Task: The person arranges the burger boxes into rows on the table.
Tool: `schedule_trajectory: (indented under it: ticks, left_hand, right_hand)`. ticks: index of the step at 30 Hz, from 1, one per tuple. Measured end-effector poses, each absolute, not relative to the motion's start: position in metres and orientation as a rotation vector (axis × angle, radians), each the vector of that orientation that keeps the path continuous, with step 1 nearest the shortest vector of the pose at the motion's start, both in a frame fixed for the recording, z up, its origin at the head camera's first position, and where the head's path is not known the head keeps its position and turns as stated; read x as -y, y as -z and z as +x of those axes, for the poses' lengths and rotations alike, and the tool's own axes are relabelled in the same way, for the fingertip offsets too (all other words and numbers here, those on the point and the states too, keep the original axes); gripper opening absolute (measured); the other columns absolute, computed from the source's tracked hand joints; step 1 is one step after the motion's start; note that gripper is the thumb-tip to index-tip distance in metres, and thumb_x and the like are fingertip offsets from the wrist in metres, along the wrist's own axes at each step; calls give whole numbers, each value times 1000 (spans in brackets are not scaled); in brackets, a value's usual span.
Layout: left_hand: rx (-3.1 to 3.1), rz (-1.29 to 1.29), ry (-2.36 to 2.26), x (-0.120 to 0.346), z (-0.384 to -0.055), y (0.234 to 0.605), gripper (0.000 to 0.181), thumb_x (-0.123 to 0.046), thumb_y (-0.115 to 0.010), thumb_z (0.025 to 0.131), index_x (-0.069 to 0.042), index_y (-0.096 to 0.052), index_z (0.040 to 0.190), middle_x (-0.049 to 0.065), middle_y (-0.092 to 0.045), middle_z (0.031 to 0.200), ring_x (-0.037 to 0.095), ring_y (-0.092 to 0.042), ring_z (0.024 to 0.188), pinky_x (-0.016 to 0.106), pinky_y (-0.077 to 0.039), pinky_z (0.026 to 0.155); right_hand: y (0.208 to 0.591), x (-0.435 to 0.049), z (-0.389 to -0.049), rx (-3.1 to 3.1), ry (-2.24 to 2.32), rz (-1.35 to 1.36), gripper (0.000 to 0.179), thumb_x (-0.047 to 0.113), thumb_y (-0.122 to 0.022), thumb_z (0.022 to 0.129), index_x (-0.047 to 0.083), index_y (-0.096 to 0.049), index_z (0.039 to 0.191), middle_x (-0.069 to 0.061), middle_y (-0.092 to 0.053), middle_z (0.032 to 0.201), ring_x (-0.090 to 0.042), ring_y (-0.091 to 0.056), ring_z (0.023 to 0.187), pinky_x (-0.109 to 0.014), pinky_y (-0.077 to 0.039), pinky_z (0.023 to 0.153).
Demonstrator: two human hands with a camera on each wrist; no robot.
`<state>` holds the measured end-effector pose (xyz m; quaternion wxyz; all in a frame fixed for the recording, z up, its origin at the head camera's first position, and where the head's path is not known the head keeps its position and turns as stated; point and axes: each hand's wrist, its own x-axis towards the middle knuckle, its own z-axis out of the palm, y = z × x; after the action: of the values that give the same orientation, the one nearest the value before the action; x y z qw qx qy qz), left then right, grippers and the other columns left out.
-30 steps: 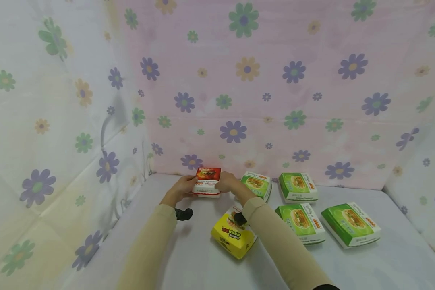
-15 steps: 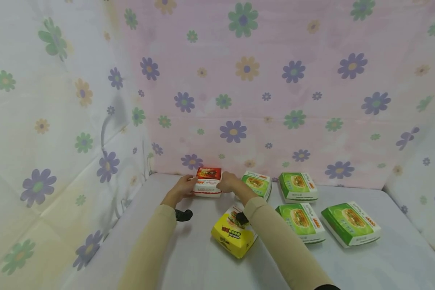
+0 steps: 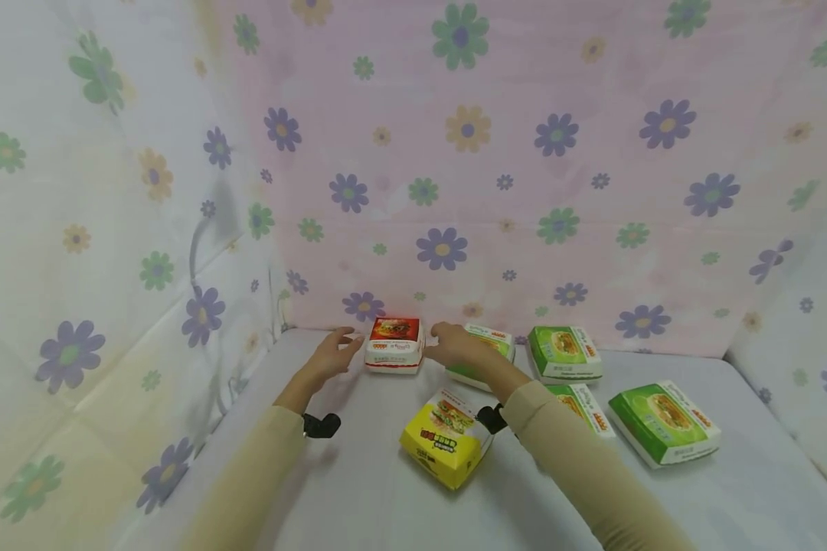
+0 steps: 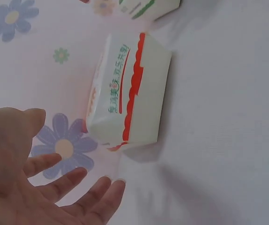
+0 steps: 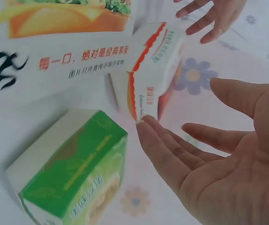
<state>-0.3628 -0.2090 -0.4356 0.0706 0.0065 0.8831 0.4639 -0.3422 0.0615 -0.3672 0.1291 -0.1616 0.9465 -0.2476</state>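
Note:
A red-and-white burger box (image 3: 395, 346) sits closed on the table against the back cloth. My left hand (image 3: 332, 355) is just to its left, fingers spread and apart from the box (image 4: 130, 93), as the left wrist view shows. To the right of it, my right hand (image 3: 460, 346) has its fingers loosely extended and holds nothing. In the right wrist view, the right fingertips (image 5: 143, 123) overlap the near corner of the red-and-white box (image 5: 155, 65). Part of a green burger box (image 3: 491, 340) is hidden behind the right hand.
A yellow burger box (image 3: 446, 440) lies nearer, between the forearms. More green boxes stand on the right: one at the back (image 3: 565, 354), one partly under the right sleeve (image 3: 582, 405), one farther right (image 3: 665, 423). Flowered cloth (image 3: 469, 184) walls in the table.
Both hands have let go of the red-and-white box and drawn apart, left hand leftward, right hand rightward. The box stays in place. The right forearm now covers more of one green box.

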Motion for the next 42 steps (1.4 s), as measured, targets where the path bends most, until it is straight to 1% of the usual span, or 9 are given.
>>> schedule_trajectory:
  ticks: [3,8,11,14,18,24,31,38,42]
  left_hand:
    - [-2720,60,-1344,212,-352,436,64,-43,-49,108,-6,-32,157,26,-40,155,45,-52,129,53,-51,100]
    - [-2760,121,-1317,215,-335,434,62,-42,-52,107,-9,-35,156,25,-42,154,48,-47,134,60,-46,104]
    - [-2743,136,-1327,212,-324,433,61,-41,-55,106,-11,-36,156,23,-44,153,46,-50,131,57,-49,101]
    - [-2717,172,-1335,205,-313,434,60,-39,-57,105,-10,-38,155,22,-48,150,41,-54,126,49,-54,93]
    - [-2672,225,-1347,194,-297,437,59,-37,-61,104,-11,-42,153,18,-54,144,35,-57,121,42,-56,88]
    - [-2621,275,-1329,178,-274,445,57,-41,-66,100,-17,-49,149,12,-57,140,30,-58,121,42,-58,88]
    - [-2528,351,-1351,167,-258,448,60,-42,-66,100,-10,-48,148,13,-57,140,31,-57,122,42,-59,86]
    - [-2444,404,-1325,157,-253,449,64,-45,-66,99,-11,-46,150,15,-54,143,32,-55,124,42,-59,87]
    - [-2414,417,-1311,151,-253,452,67,-46,-68,98,-11,-46,151,15,-53,143,32,-56,124,42,-60,87]
  right_hand:
    - [367,-74,-336,-2740,735,-495,53,28,-60,103,-3,-49,144,-21,-55,143,-38,-52,132,-49,-46,109]
    - [363,-94,-321,-2746,761,-490,51,29,-61,102,-1,-51,143,-22,-58,139,-38,-54,130,-52,-46,107]
    - [362,-106,-312,-2744,773,-512,50,28,-62,102,-1,-52,142,-23,-58,138,-39,-54,129,-53,-47,107]
    - [363,-117,-305,-2727,793,-543,49,25,-62,102,-3,-52,142,-26,-58,137,-42,-54,130,-55,-47,106]
    - [369,-130,-296,-2711,806,-574,48,23,-62,102,-4,-53,141,-26,-59,137,-42,-54,129,-55,-48,104]
    - [378,-139,-282,-2672,825,-564,46,22,-63,102,-3,-54,140,-22,-61,134,-39,-57,125,-52,-51,100]
    - [392,-144,-269,-2658,865,-522,45,21,-65,101,0,-57,139,-20,-62,133,-37,-58,123,-51,-52,98]
    - [405,-148,-261,-2630,909,-511,48,23,-69,99,-1,-57,138,-21,-63,129,-36,-59,119,-50,-53,94]
    - [409,-148,-257,-2621,918,-512,45,24,-69,99,-2,-59,135,-18,-65,125,-35,-60,117,-50,-53,94]
